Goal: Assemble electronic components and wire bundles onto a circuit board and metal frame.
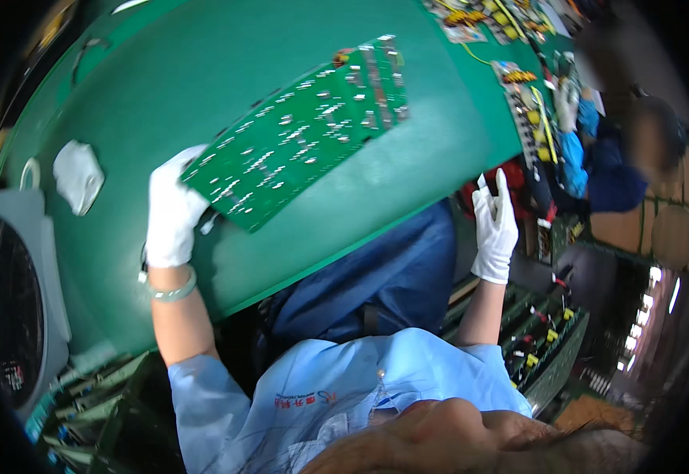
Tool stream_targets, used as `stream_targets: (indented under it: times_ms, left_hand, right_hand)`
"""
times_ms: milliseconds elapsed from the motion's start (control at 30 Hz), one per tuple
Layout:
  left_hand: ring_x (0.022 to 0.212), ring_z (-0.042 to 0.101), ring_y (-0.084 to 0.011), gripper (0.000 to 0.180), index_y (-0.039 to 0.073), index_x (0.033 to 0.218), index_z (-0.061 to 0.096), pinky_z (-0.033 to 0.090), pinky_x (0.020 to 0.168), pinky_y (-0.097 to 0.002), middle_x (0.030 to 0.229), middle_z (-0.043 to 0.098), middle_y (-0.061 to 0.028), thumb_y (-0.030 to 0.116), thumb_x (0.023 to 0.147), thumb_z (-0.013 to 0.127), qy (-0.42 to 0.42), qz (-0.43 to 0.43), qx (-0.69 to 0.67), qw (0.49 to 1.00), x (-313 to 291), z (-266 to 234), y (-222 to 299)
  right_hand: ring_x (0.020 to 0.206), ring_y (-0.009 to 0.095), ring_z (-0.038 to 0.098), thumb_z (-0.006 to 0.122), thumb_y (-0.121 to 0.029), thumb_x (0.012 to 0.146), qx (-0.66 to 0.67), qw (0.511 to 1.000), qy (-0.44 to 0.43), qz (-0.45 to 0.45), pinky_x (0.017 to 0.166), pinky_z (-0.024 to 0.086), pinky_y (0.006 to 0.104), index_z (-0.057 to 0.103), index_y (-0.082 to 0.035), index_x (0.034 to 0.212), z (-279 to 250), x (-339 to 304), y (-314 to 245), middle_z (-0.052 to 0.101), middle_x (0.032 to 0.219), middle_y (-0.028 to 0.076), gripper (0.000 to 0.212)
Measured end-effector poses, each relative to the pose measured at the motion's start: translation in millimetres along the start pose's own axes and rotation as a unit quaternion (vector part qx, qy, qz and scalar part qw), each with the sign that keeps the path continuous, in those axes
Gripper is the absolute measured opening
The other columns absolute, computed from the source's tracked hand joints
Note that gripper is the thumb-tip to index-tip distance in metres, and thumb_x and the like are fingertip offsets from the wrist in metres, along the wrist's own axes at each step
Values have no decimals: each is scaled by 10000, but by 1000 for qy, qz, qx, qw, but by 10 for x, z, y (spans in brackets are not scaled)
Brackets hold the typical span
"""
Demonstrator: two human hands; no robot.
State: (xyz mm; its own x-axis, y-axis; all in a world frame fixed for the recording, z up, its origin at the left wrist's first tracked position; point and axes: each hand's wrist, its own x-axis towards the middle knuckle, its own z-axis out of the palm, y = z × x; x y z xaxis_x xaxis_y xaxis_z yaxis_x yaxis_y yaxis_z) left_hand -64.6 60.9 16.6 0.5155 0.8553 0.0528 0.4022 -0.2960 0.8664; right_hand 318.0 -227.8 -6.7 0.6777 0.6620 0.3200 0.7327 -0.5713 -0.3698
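My left hand (175, 209), in a white glove, grips the near-left corner of a large green circuit board (289, 134). The board is tilted above the green tabletop, its face dotted with solder points and small parts. Orange and dark components show along its far edge, slightly smeared by motion. To the right, past the table's near edge, my right hand (495, 229) is also white-gloved. Its fingers are stretched apart and nothing is in them.
A crumpled white cloth-like item (78, 177) lies at the left on the green table (163, 87), near a grey fan-like unit (20, 292). Boards with yellow and orange components (526, 118) line the right side, where another person works. Green bins with boards (554, 347) stand at lower right.
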Motion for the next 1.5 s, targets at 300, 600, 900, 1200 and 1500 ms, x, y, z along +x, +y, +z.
stream_targets:
  times_ms: [300, 600, 900, 1200, 1500]
  left_hand:
    - [867, 672, -236, 325, -65, 1088, 678, 525, 817, -334, 1011, 721, -145, 163, 860, 718, -31, -31, -6, 999, 4, -143, -502]
    - [882, 644, -135, 340, -52, 1166, 657, 524, 779, -284, 1015, 713, -80, 166, 909, 702, -51, -46, -33, 997, 30, -210, -720]
    - [845, 634, -113, 352, -49, 1171, 654, 522, 724, -263, 1008, 711, -59, 177, 908, 711, -64, -44, -31, 997, 51, -276, -732]
    - [828, 563, -78, 258, -24, 1038, 644, 481, 732, -254, 895, 652, -1, 138, 843, 690, -39, -86, -80, 992, 14, -66, -252]
    - [774, 511, -48, 151, -10, 969, 641, 465, 664, -242, 852, 624, 14, 110, 895, 695, -6, -187, -310, 932, -14, -34, -296]
  right_hand:
    - [683, 177, 501, 652, -92, 949, -121, 986, -109, 16, 721, 484, 299, 500, -194, 1500, -340, -601, 807, 574, 806, 100, 580]
    - [738, 427, 601, 725, -349, 894, -170, 934, -131, 284, 657, 496, 449, 562, -89, 762, -379, -1178, 1337, 621, 744, 174, 334]
    - [1349, 248, 530, 734, -171, 894, 17, 931, -134, 340, 1107, 412, 338, 504, -130, 1475, -384, -1085, 1014, 566, 1448, 145, 626]
    - [668, 161, 561, 692, -107, 944, 108, 993, -25, -28, 679, 507, 302, 478, -195, 1509, -44, -366, 31, 645, 850, 84, 611]
    - [722, 240, 657, 690, -133, 925, 0, 978, -54, -202, 668, 547, 336, 610, -227, 1388, 271, -43, -550, 680, 870, 76, 478]
